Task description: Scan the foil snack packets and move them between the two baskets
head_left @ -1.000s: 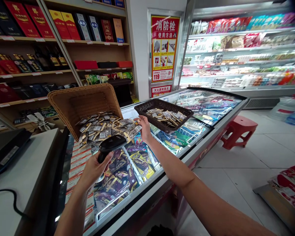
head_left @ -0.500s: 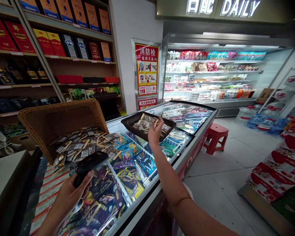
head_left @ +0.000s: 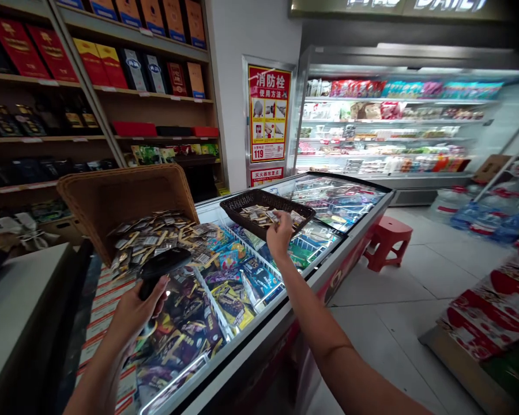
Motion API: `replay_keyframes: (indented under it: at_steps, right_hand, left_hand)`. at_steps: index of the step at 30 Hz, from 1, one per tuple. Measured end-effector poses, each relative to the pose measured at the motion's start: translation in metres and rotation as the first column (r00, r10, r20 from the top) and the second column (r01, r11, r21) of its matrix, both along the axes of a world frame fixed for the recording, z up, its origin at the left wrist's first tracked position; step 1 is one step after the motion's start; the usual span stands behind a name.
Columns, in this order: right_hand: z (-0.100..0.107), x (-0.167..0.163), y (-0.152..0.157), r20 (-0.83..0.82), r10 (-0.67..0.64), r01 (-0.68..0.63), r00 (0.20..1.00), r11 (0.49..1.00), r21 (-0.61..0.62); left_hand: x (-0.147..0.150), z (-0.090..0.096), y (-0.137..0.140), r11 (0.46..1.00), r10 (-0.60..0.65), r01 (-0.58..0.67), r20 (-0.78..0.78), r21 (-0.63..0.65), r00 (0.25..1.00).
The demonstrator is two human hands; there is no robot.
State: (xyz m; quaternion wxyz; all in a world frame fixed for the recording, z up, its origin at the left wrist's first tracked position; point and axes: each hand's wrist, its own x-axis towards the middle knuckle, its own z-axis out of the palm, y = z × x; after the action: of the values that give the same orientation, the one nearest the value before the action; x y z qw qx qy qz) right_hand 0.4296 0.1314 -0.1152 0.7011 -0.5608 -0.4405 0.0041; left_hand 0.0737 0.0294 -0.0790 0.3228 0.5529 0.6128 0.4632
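Note:
A black handheld barcode scanner point(head_left: 164, 263) is gripped by its handle in my left hand point(head_left: 139, 305), above the glass top of the freezer. My right hand point(head_left: 280, 233) reaches to the near side of a dark brown woven basket point(head_left: 242, 200), fingers curled at small flat packets point(head_left: 259, 215) lying inside. Its fingertips are partly hidden, and I cannot make out what they pinch. Left of that basket, a larger tan wicker basket point(head_left: 125, 187) lies tipped on its side, with a heap of similar packets point(head_left: 155, 236) spilling from it onto the glass.
Under the glass of the chest freezer point(head_left: 246, 334) lie colourful wrapped packs. A red stool point(head_left: 387, 242) stands at its right side. Stacked red-and-white cartons point(head_left: 493, 300) are at the right. Shelves of boxes point(head_left: 155, 75) and a lit chiller point(head_left: 393, 121) stand behind.
The packets by my right hand, raised before, now lie flatter in the dark basket. My right hand is slightly lower, its fingers more curled. The scanner stays in my left hand. The view has shifted.

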Motion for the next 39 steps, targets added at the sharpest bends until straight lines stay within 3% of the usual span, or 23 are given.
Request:
replay_keyframes:
  at_steps: [2, 4, 6, 10, 13, 16, 19, 23, 29, 32, 39]
  right_hand:
    - [0.004, -0.036, 0.011, 0.047, 0.198, -0.196, 0.979, 0.979, -0.054]
    - [0.005, -0.077, 0.024, 0.095, 0.392, -0.375, 0.915, 0.914, -0.152]
    - [0.0, -0.117, 0.033, 0.147, 0.513, -0.457, 0.846, 0.838, -0.297]
    - [-0.021, -0.167, 0.036, 0.225, 0.598, -0.363, 0.769, 0.699, -0.617]
    - [-0.037, -0.171, 0.031, 0.243, 0.595, -0.289, 0.766, 0.656, -0.697]
    - [-0.041, -0.161, 0.028, 0.187, 0.573, -0.323, 0.798, 0.669, -0.67]
    - [-0.036, -0.154, 0.031, 0.002, 0.59, -0.491, 0.807, 0.673, -0.553]
    - [-0.032, -0.154, 0.037, -0.248, 0.628, -0.674, 0.738, 0.669, -0.313]
    - [-0.027, -0.152, 0.037, -0.508, 0.644, -0.753, 0.572, 0.658, -0.014]
    - [-0.024, -0.149, 0.039, -0.567, 0.629, -0.747, 0.531, 0.664, 0.038]
    - [-0.023, -0.148, 0.042, -0.578, 0.617, -0.74, 0.534, 0.672, 0.034]
  left_hand:
    - [-0.005, 0.002, 0.002, 1.0, 0.01, -0.009, 0.076, -0.02, 0.997]
    - [-0.009, 0.003, 0.004, 0.999, 0.047, -0.048, 0.154, 0.005, 0.987]
    - [-0.011, 0.004, 0.006, 0.995, 0.088, -0.097, 0.198, 0.035, 0.976]
    - [-0.013, 0.003, 0.008, 0.984, 0.146, -0.167, 0.242, 0.069, 0.959]
    - [-0.014, 0.004, 0.007, 0.983, 0.158, -0.177, 0.24, 0.059, 0.958]
    - [-0.014, 0.003, 0.006, 0.986, 0.152, -0.165, 0.23, 0.037, 0.961]
    - [-0.013, -0.001, 0.006, 0.99, 0.124, -0.137, 0.252, 0.035, 0.96]
    - [-0.013, -0.006, 0.009, 0.992, 0.108, -0.119, 0.253, 0.031, 0.961]
    - [-0.015, -0.007, 0.009, 0.995, 0.086, -0.093, 0.213, 0.023, 0.973]
    - [-0.014, -0.007, 0.008, 0.997, 0.07, -0.075, 0.194, 0.017, 0.979]
    - [-0.009, -0.008, 0.008, 0.999, 0.031, -0.027, 0.176, -0.025, 0.984]
